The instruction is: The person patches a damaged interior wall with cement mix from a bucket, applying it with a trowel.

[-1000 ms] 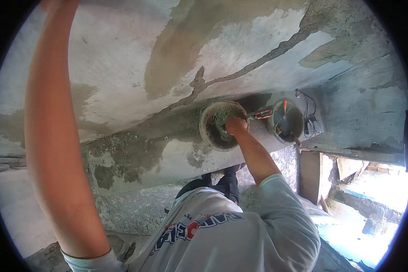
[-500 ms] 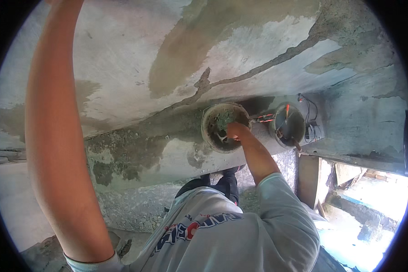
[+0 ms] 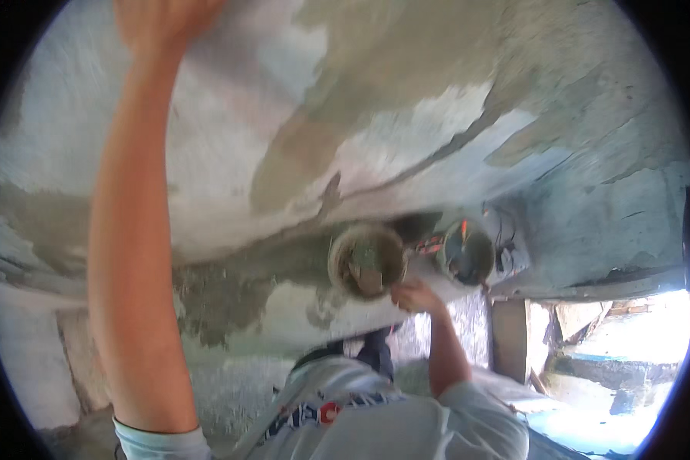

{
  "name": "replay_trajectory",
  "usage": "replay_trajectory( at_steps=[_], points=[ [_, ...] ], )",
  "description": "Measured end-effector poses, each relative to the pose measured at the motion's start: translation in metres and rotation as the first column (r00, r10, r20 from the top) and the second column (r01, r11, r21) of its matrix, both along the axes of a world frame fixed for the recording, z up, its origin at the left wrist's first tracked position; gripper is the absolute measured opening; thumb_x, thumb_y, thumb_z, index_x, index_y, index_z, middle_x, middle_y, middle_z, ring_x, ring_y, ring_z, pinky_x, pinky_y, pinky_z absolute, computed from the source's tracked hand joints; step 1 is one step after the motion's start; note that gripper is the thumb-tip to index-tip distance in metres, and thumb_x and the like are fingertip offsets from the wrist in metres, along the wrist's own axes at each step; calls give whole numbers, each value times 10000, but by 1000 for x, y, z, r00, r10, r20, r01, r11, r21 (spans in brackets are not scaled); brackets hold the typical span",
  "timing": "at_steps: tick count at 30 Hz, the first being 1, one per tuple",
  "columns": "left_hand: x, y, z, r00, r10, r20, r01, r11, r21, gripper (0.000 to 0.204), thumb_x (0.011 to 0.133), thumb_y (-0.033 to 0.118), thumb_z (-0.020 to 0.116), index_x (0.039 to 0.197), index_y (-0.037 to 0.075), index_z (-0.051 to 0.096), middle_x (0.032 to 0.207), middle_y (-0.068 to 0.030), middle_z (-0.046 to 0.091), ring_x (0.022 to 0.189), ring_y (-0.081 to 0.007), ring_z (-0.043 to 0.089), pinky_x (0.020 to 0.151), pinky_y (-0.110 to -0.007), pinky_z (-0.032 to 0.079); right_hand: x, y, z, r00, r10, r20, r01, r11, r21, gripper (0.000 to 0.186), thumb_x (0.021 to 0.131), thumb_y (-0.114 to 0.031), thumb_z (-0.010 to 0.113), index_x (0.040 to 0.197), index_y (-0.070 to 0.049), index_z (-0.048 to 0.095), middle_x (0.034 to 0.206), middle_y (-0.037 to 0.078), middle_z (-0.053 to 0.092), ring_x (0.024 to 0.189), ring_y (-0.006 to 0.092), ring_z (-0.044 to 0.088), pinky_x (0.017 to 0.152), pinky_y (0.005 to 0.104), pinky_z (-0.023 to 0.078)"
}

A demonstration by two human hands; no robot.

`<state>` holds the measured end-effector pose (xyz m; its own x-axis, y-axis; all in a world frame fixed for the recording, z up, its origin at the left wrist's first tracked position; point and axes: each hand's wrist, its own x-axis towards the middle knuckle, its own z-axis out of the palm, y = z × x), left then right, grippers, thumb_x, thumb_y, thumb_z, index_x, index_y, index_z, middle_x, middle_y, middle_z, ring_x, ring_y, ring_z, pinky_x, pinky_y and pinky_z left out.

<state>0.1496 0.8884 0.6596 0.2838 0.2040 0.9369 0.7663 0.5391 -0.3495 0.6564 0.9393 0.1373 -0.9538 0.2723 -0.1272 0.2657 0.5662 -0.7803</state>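
My left hand (image 3: 165,21) is raised against the plastered wall (image 3: 230,146) at the upper left. It is blurred and cut off by the top edge, so its fingers do not show. My right hand (image 3: 417,297) is at the near right rim of a round bucket (image 3: 334,264), fingers curled closed. Grey-green wet mortar (image 3: 363,249) lies inside the bucket. A pale flat piece (image 3: 369,281) shows in it, close to my fingers; whether my hand holds it I cannot make out.
A second bucket (image 3: 479,261) stands to the right, with an orange-handled tool (image 3: 464,230) in it. Red-and-grey tools (image 3: 428,245) lie between the buckets. Dark cables (image 3: 506,245) hang beyond. A wooden post (image 3: 509,337) and a bright opening (image 3: 629,360) are at the lower right.
My right hand has come out of the bucket's inside to its near right rim. More of my left hand and wrist shows at the top. The view has shifted, and the buckets appear lower.
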Motion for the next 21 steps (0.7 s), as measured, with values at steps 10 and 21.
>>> replay_trajectory(
  at_steps=[10,21],
  points=[
    [16,-8,9,985,-132,109,131,991,11,620,1003,406,615,1612,330,525,1732,19,416,1592,-295,377,1300,-590,201,-78,-21,247,549,-715,-432,111,575,-810,451,1076,-197,604,1446,61,578,976,100,662,653,180,616,555,301,505],
    [12,-10,11,984,-92,151,96,995,-18,639,995,410,601,1622,318,514,1741,19,400,1609,-288,351,1307,-581,212,-151,76,482,388,-387,-837,698,716,-7,459,1070,-149,629,1509,-21,598,1001,146,735,665,150,651,621,327,528]
  ],
)
